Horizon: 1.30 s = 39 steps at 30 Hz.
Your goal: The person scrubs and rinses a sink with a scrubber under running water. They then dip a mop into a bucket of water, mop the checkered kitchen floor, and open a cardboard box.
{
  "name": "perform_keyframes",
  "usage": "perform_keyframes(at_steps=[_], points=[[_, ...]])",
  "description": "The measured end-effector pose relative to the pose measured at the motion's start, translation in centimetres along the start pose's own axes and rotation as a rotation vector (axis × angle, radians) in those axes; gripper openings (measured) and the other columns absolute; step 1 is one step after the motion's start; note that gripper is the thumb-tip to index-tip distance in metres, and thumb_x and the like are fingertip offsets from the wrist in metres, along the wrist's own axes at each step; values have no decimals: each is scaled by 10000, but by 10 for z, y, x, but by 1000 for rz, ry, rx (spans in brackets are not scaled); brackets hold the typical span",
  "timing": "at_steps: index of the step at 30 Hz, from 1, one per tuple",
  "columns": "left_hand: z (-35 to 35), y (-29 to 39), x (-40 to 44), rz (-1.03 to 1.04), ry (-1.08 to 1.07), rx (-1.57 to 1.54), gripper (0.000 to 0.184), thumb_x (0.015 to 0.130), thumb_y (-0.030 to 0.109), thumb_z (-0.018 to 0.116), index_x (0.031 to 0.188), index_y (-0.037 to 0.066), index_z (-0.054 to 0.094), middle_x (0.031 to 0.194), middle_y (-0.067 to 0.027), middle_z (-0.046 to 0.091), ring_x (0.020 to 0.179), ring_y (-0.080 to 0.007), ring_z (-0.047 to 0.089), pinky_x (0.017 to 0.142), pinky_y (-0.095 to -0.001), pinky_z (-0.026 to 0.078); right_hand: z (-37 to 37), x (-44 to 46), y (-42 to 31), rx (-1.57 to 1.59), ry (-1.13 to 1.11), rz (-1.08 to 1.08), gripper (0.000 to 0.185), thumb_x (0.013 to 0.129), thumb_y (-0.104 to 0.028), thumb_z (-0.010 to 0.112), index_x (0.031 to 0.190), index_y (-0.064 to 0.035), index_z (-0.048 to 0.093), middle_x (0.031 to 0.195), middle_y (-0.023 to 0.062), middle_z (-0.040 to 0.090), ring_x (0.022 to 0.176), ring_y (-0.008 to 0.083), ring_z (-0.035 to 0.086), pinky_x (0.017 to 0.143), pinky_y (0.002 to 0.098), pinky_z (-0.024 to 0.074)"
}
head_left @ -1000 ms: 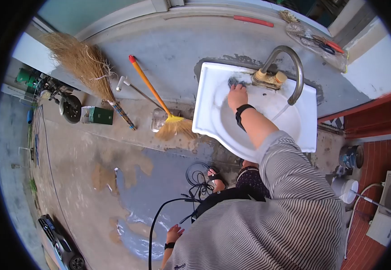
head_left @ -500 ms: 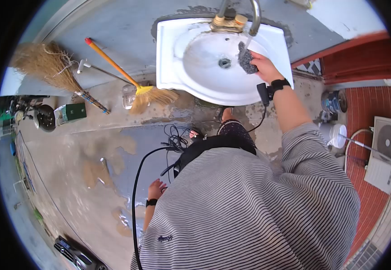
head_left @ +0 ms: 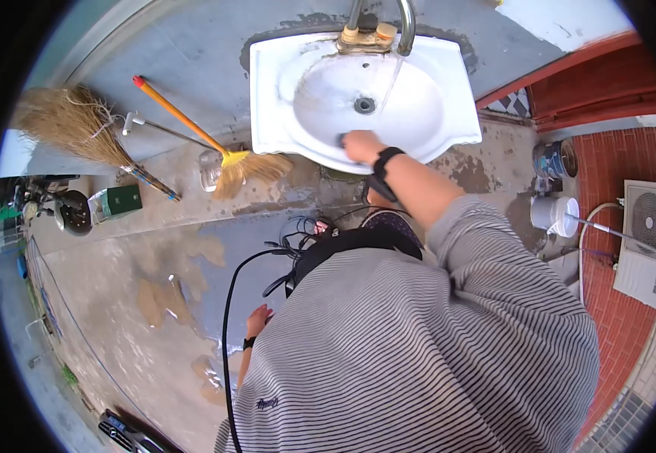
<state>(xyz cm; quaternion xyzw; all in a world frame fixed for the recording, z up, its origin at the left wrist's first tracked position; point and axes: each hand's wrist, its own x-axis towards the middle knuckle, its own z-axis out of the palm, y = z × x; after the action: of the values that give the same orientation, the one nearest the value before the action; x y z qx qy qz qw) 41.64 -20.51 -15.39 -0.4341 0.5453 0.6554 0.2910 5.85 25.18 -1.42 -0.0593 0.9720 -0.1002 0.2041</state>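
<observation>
My right hand is closed at the near inner wall of the white sink. A small dark edge of the scrubber shows at its fingers; the rest is hidden. Water runs from the curved metal faucet into the basin, to the right of the drain. Low at my side hangs my left hand, away from the sink, its fingers slightly apart with nothing visible in them.
Left of the sink are a yellow-handled broom, a straw broom and a green box. A black cable hangs beside me. Buckets and an outdoor air unit stand at the right.
My right hand went with the scrubber from the basin's far left to under the water, then to its near wall. The view has shifted. My left hand stays low at my side.
</observation>
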Motion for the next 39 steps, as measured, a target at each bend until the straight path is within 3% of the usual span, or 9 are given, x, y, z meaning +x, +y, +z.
perform_keyframes(at_steps=[4,8,13,20,22,31,33,34,39], points=[[11,16,-22,-16,38,32,395,841,170,480,1145,-78,435,1137,-153,484,1010,-238,532,817,-317,471,3,-10,-14,243,238,-84,276,709,-124,468,931,-137,631,881,140,618,795,313,596,728,373,468],[4,3,-26,17,47,21,401,835,187,503,1152,-52,445,1124,-168,498,1000,-251,540,817,-333,470,-3,-72,101,-203,284,-131,249,748,-102,436,918,-142,614,825,82,589,785,255,537,771,406,389],[-37,-35,1,625,-131,1240,375,812,155,539,1140,-14,470,1048,-161,563,1001,-209,547,821,-307,456,-3,-117,105,-123,512,100,325,734,-51,454,1043,-82,546,1039,149,487,944,333,456,829,401,396],[-16,14,-2,431,-211,965,335,829,156,495,1121,-7,481,1058,-151,558,980,-231,555,806,-314,461,31,-59,-63,216,656,-142,403,663,11,493,1054,-63,552,1026,162,474,922,343,451,812,391,408],[35,69,-40,14,32,169,373,839,195,480,1168,22,446,1096,-156,515,932,-267,563,748,-343,475,29,-58,-56,287,631,-193,410,665,3,502,1064,-77,553,1030,150,472,924,334,450,809,383,409],[50,96,-39,140,-41,422,405,854,229,464,1211,50,400,1108,-150,490,946,-261,540,657,-362,467,-24,-70,102,14,440,96,268,771,-64,510,1020,-103,603,887,119,565,837,266,509,733,334,435],[54,106,-39,109,-39,466,404,854,233,463,1214,60,401,1112,-146,489,957,-265,536,662,-362,469,-57,-41,114,1054,70,403,239,804,-81,499,1026,-56,587,941,88,571,836,207,528,724,310,441],[55,111,-40,90,-37,490,404,854,236,462,1216,64,401,1114,-144,488,963,-267,534,665,-362,469,-43,-18,129,1628,79,226,281,812,-63,480,1085,-32,540,997,73,561,875,172,532,740,305,442],[70,197,-36,94,69,145,424,847,290,475,1218,95,409,1178,-111,477,990,-231,528,735,-346,464,-98,1,85,2479,204,165,337,851,-116,464,1181,-181,473,1128,72,488,1028,222,464,895,412,346]])
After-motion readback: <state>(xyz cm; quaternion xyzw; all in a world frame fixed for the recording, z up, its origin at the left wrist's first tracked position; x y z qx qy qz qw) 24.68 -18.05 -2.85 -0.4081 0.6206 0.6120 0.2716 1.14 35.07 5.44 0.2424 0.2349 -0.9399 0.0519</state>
